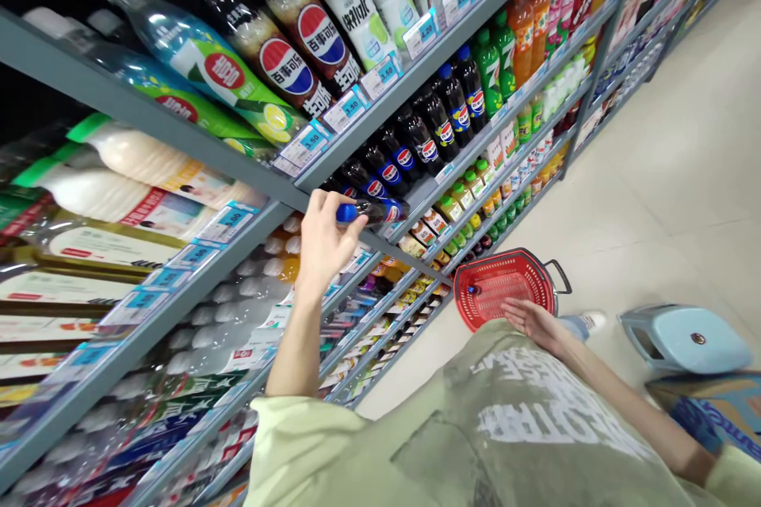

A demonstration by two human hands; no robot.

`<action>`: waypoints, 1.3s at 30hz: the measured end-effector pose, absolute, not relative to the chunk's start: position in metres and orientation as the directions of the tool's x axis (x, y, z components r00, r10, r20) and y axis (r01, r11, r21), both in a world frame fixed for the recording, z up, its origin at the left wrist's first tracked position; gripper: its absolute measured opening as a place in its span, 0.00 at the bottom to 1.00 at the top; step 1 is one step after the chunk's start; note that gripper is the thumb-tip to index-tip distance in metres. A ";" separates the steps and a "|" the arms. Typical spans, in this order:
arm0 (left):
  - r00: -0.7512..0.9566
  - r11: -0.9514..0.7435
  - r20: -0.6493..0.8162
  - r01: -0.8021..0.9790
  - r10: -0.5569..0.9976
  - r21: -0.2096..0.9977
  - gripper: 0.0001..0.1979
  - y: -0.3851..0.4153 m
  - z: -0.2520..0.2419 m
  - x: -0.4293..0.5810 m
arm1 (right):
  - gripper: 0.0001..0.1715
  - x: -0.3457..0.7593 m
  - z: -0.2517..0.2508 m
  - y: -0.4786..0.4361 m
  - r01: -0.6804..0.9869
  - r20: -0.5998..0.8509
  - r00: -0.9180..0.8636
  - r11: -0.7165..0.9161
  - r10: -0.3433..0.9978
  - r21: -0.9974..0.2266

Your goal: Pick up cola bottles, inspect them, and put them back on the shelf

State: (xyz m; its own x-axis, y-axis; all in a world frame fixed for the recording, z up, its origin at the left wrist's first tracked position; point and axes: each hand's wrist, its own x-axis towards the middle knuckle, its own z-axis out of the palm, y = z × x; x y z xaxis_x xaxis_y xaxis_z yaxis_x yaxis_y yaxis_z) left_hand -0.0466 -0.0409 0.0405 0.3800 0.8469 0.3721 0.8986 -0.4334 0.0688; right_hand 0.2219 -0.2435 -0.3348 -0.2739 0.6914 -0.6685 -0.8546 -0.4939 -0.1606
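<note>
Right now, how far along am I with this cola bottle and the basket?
Done: the red basket sits on the floor, seemingly with one blue-capped item inside. In hand: your left hand grips a cola bottle by its blue cap. Left: that bottle is not yet in the basket; your right hand hovers empty near it.

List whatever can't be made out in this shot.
Head view:
- bottle: neck partly covered by the left hand; label too small to read.
- basket: near rim hidden by the right hand and shirt; the item inside is too small to identify.
- lower-left bottles: blurred, labels unreadable.
</note>
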 end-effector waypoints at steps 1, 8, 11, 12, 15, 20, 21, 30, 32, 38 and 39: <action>0.367 -0.413 0.370 0.909 0.853 0.049 0.12 -0.038 0.042 -0.046 | 0.11 0.222 -0.335 -0.244 -0.861 -0.669 -0.266 -0.483 0.694 -0.159; 0.303 -0.286 0.317 0.953 0.899 -0.100 0.15 -0.021 0.036 -0.042 | 0.12 0.223 -0.337 -0.247 -0.879 -0.670 -0.252 -0.455 0.699 -0.144; 0.280 -0.254 0.303 0.959 0.911 -0.121 0.16 -0.014 0.028 -0.042 | 0.12 0.224 -0.338 -0.247 -0.880 -0.680 -0.241 -0.451 0.693 -0.149; 0.270 -0.245 0.292 0.962 0.918 -0.121 0.17 -0.011 0.026 -0.043 | 0.12 0.224 -0.338 -0.247 -0.879 -0.681 -0.240 -0.452 0.692 -0.150; 0.234 -0.209 0.248 0.970 0.940 -0.125 0.17 -0.003 0.021 -0.043 | 0.12 0.224 -0.337 -0.248 -0.877 -0.676 -0.236 -0.453 0.698 -0.161; 0.200 -0.157 0.197 0.964 0.960 -0.215 0.19 0.011 0.024 -0.035 | 0.11 0.226 -0.330 -0.251 -0.875 -0.665 -0.234 -0.452 0.709 -0.174; 0.196 -0.149 0.183 0.959 0.963 -0.242 0.20 0.014 0.025 -0.033 | 0.11 0.227 -0.329 -0.251 -0.873 -0.665 -0.234 -0.454 0.709 -0.177; 0.136 -0.058 0.185 0.926 0.973 -0.374 0.24 0.026 0.016 -0.020 | 0.13 0.229 -0.329 -0.252 -0.873 -0.686 -0.222 -0.454 0.693 -0.177; 0.120 -0.044 0.178 0.923 0.977 -0.381 0.23 0.028 0.013 -0.017 | 0.14 0.228 -0.327 -0.253 -0.872 -0.688 -0.230 -0.460 0.689 -0.169; 0.124 -0.072 0.106 0.912 0.987 -0.404 0.21 0.047 0.007 -0.009 | 0.14 0.224 -0.324 -0.259 -0.862 -0.702 -0.236 -0.478 0.673 -0.168; 0.122 -0.072 0.095 0.908 0.988 -0.413 0.21 0.051 0.006 -0.008 | 0.14 0.223 -0.325 -0.260 -0.862 -0.701 -0.235 -0.477 0.673 -0.169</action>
